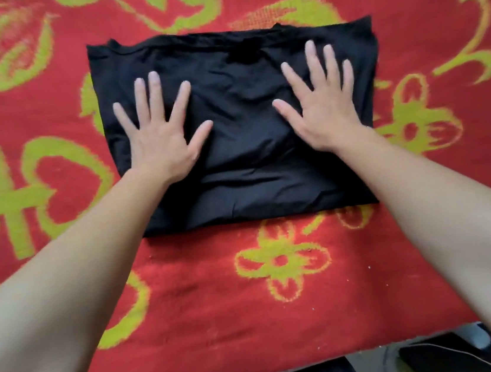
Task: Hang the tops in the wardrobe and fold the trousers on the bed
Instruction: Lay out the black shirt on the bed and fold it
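The left hand (158, 141) and the right hand (325, 114) lie flat, palms down and fingers spread, pressing on the black folded cloth trousers (248, 167), gripping nothing. The trousers form a rough rectangle on the red bed cover with yellow-green flower patterns (209, 307).

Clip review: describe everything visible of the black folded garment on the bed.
The black garment is folded into a rough rectangle, several layers thick, of thin, smooth, slightly creased fabric. A seamed edge runs along its far side. It lies flat on the red bedspread patterned with yellow-green flowers. The left hand and the right hand press on it, palms down, fingers straight and spread.
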Demonstrator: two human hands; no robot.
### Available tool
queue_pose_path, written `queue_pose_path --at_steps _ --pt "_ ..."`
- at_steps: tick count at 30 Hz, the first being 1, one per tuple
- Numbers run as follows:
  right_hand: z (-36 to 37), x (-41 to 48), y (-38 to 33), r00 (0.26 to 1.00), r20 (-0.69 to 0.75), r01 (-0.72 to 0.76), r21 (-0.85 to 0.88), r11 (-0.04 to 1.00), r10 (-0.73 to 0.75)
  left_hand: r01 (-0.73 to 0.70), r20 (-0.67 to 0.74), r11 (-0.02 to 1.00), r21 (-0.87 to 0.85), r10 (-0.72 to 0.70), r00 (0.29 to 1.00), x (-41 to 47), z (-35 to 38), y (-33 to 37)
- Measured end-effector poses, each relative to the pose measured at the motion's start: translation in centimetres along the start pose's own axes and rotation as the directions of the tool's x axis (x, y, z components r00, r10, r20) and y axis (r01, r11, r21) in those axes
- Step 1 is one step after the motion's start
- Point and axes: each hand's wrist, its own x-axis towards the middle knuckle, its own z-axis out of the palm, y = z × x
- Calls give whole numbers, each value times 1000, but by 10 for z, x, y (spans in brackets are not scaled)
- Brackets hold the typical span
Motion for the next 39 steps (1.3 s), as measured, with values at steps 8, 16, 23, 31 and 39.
queue_pose_path --at_steps 8,16,23,31,39 --pt "10 -1 9 991 75 -111 2 994 110 55 231 998 3 -54 971 9 3 -14" --pt "13 -66 27 769 -114 -473 560 680 629 -39 -9 998 39 39 999 -73 42 0" --pt "-19 -39 54 703 169 -640 574 511 691 -7 47 1000 -10 7 999 -74 43 -2" --pt "-5 -106 41 741 289 -658 492 570 605 119 22 992 -50 -118 993 -144 43 6" --pt "12 -125 40 697 447 -613 777 143 561 51 -5 999 4 -51 999 -169 49 2"
